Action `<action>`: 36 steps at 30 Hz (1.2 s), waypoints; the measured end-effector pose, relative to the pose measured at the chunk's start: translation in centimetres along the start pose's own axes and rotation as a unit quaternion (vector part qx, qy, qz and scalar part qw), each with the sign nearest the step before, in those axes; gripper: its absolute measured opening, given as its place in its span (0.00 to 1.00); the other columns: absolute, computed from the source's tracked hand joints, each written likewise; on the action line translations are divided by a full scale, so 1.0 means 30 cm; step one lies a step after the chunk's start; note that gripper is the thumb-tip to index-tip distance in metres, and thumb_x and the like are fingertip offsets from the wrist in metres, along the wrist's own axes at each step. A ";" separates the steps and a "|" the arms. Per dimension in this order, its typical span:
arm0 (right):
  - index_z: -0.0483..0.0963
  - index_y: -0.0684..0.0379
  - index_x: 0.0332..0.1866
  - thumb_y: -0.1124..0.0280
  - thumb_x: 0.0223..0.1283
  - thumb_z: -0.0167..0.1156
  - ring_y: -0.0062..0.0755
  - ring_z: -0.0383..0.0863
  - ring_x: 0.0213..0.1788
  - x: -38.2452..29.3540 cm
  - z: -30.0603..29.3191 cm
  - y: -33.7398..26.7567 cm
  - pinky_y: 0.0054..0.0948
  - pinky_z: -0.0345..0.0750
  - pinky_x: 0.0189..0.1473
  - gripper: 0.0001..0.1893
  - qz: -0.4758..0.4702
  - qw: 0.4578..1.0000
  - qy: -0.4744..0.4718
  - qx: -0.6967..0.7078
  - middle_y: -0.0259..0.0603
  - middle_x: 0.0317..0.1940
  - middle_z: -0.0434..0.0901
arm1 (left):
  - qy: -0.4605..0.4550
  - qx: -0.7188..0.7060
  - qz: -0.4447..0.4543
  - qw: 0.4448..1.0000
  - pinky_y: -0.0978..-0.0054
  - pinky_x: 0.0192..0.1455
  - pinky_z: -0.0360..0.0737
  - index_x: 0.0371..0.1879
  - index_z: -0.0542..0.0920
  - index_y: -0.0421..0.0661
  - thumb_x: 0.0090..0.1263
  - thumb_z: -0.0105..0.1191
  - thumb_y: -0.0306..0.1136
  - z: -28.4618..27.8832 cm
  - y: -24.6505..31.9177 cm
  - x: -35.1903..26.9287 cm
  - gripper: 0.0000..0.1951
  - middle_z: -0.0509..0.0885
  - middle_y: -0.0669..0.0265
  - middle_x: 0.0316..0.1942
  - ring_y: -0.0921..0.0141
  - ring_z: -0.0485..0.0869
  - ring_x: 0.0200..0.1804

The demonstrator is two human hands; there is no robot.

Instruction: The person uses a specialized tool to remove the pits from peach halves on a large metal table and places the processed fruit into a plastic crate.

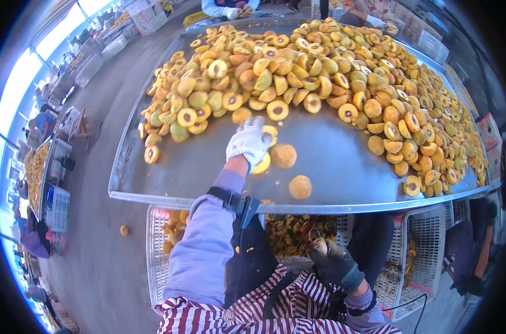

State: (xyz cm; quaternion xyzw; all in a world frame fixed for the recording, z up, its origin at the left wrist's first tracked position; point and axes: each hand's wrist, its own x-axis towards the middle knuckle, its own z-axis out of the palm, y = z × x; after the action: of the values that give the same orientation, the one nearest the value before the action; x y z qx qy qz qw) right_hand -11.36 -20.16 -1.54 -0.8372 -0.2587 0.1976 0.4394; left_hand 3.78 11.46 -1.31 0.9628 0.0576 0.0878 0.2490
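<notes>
My left hand point(248, 140), in a white knitted glove, reaches over the metal table point(219, 175). It lies palm down beside halved yellow fruits point(262, 163) that show partly under its edge; its fingertips are near the pile of halved fruits point(278, 110). Whether it grips one is hidden. Two fruit halves point(283, 155) lie cut side down to its right, one nearer the table's front edge. My right hand point(334, 261), in a dark glove, is low over my lap, closed on a small tool with a metal ring point(314, 234), its handle mostly covered by the fingers.
Below the table edge stand a white plastic crate point(155, 250) with fruit at left, a crate of fruit scraps point(290, 234) between my knees, and another crate point(424, 246) at right. Across the table a person's gloved hands point(238, 12) show. One fruit point(124, 230) lies on the floor.
</notes>
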 end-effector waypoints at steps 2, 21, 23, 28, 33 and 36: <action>0.71 0.60 0.42 0.72 0.64 0.58 0.35 0.78 0.30 0.010 -0.019 -0.050 0.30 0.75 0.34 0.05 0.087 0.979 -0.015 0.183 0.39 0.29 0.77 | 0.004 0.093 -0.099 0.991 0.61 0.59 0.75 0.66 0.66 0.44 0.64 0.54 0.45 0.051 -0.061 0.071 0.32 0.74 0.49 0.60 0.51 0.77 0.58; 0.70 0.57 0.50 0.64 0.69 0.56 0.14 0.69 0.17 0.103 -0.128 -0.217 0.18 0.66 0.18 0.11 0.136 0.865 0.128 0.466 0.29 0.21 0.74 | -0.164 -0.726 -0.112 0.658 0.71 0.65 0.69 0.69 0.60 0.38 0.69 0.55 0.34 -0.079 0.407 -0.391 0.32 0.71 0.60 0.60 0.68 0.73 0.60; 0.70 0.59 0.52 0.67 0.70 0.55 0.15 0.67 0.13 0.098 -0.133 -0.232 0.18 0.62 0.14 0.11 0.144 0.859 0.181 0.457 0.30 0.18 0.73 | -0.172 -0.711 -0.125 0.670 0.70 0.69 0.64 0.68 0.61 0.37 0.68 0.56 0.33 -0.073 0.451 -0.446 0.31 0.71 0.60 0.60 0.69 0.69 0.63; 0.71 0.57 0.54 0.66 0.70 0.55 0.12 0.69 0.16 0.043 -0.182 -0.210 0.15 0.64 0.16 0.12 0.107 0.900 0.162 0.391 0.27 0.19 0.74 | -0.283 -0.610 -0.093 0.734 0.73 0.61 0.73 0.68 0.61 0.39 0.64 0.60 0.28 -0.093 0.455 -0.533 0.34 0.75 0.61 0.55 0.70 0.76 0.56; 0.71 0.59 0.54 0.69 0.70 0.55 0.12 0.71 0.20 -0.002 -0.155 -0.253 0.15 0.68 0.21 0.11 0.014 0.908 0.098 0.406 0.28 0.24 0.76 | -0.139 -0.783 -0.207 0.569 0.64 0.51 0.84 0.57 0.67 0.40 0.58 0.61 0.22 -0.059 0.386 -0.576 0.27 0.79 0.54 0.51 0.62 0.82 0.52; 0.70 0.62 0.54 0.75 0.67 0.58 0.17 0.79 0.38 -0.037 -0.132 -0.221 0.19 0.79 0.35 0.13 -0.083 0.969 0.104 0.209 0.31 0.35 0.79 | -0.058 -0.767 -0.154 0.620 0.63 0.49 0.85 0.62 0.65 0.41 0.59 0.59 0.24 -0.068 0.416 -0.590 0.30 0.79 0.53 0.52 0.59 0.82 0.52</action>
State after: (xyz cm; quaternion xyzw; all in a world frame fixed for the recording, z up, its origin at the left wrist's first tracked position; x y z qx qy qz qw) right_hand -11.74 -20.17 6.25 -0.7179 -0.2335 0.1221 0.6443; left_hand -13.10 -1.18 4.07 0.4023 0.1018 0.0043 0.9098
